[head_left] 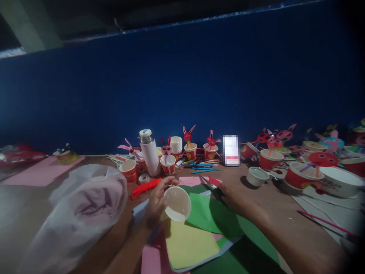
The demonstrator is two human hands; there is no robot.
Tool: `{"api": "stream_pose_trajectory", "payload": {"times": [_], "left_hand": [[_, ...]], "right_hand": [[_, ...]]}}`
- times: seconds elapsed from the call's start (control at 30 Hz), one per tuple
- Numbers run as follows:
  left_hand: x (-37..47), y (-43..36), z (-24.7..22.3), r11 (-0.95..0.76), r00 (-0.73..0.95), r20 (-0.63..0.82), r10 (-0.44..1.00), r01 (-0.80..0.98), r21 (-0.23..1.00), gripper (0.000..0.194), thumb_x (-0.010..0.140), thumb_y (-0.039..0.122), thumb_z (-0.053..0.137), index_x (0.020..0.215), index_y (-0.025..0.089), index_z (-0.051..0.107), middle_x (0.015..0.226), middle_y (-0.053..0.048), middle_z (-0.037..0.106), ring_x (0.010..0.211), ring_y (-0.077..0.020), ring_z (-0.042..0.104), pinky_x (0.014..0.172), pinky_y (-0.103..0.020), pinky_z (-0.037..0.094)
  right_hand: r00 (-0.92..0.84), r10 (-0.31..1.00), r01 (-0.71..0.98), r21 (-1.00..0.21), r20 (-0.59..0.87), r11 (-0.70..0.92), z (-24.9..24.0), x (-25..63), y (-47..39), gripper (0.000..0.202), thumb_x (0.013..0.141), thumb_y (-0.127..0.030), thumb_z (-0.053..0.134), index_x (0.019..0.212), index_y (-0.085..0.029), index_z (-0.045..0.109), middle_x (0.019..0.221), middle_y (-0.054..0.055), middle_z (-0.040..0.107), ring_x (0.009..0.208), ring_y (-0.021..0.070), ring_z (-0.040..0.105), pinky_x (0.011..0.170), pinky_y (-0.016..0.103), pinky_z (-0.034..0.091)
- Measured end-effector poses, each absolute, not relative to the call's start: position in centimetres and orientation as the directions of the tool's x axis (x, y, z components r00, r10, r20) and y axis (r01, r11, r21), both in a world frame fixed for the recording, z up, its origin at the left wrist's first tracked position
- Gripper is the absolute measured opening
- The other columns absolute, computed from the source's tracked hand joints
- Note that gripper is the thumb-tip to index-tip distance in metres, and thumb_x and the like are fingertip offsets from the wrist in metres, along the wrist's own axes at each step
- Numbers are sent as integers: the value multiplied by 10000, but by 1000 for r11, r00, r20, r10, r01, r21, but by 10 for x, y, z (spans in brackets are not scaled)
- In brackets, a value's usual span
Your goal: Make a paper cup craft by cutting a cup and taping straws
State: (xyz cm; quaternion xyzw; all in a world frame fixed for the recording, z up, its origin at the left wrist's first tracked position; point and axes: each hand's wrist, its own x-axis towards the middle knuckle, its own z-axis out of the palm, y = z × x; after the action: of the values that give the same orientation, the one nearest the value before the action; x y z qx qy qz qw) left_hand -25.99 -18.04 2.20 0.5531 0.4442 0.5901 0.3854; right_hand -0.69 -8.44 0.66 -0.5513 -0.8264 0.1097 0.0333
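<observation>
My left hand [158, 203] is curled around the side of a paper cup [178, 204], whose pale open mouth is tipped toward me. The cup is over yellow paper [191, 243] and green paper [211, 213]. On the right, my right hand [228, 195] is closed at the handle end of a pair of scissors [207, 182], blades pointing up and left. The handles are mostly hidden by the fingers. Pink paper [189, 180] lies just beyond the blades, and a red plastic piece [146, 188] is left of the cup.
A white thermos [150, 158] stands at the back, near red cups with paper rabbit figures [189, 148] and stacked cups [176, 144]. Pens [201, 167] lie behind the papers. At right are a small tub [257, 176] and more decorated cups. A white plastic bag [82, 205] bulges at left.
</observation>
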Motion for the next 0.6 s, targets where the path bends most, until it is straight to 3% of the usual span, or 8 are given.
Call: {"api": "stream_pose_trajectory", "payload": {"times": [0.1,0.23,0.43,0.6], "left_hand": [[-256,-185,26,-356,-22,357,934,43,934,548,713,445,549,1179,172,456,1163,-147,550,947,-267,578,740,-349,483],[-253,-185,26,-375,9,376,927,115,920,534,703,457,558,1147,169,491,1116,-150,578,993,-287,556,798,-378,465],[-256,-176,14,-344,-41,350,936,116,932,521,713,458,542,1140,161,510,1035,-139,628,951,-270,578,806,-377,453],[-258,-171,4,-250,-13,253,967,129,960,438,748,393,538,1131,181,523,1052,-113,622,918,-242,591,766,-342,466]], "right_hand": [[-425,900,903,-103,-98,416,8,-18,-85,237,836,-207,465,970,-78,611,876,191,666,805,301,625,667,344,422],[-475,869,877,5,-135,480,14,-30,-87,244,835,-218,494,958,-48,619,908,234,647,861,332,615,702,388,433],[-527,832,841,37,-175,540,25,-32,-73,271,735,-346,632,834,-96,669,866,190,670,862,296,628,725,341,450],[-436,896,898,34,-83,440,19,-31,-74,312,735,-280,636,994,-107,615,897,179,669,856,289,632,698,331,449]]}}
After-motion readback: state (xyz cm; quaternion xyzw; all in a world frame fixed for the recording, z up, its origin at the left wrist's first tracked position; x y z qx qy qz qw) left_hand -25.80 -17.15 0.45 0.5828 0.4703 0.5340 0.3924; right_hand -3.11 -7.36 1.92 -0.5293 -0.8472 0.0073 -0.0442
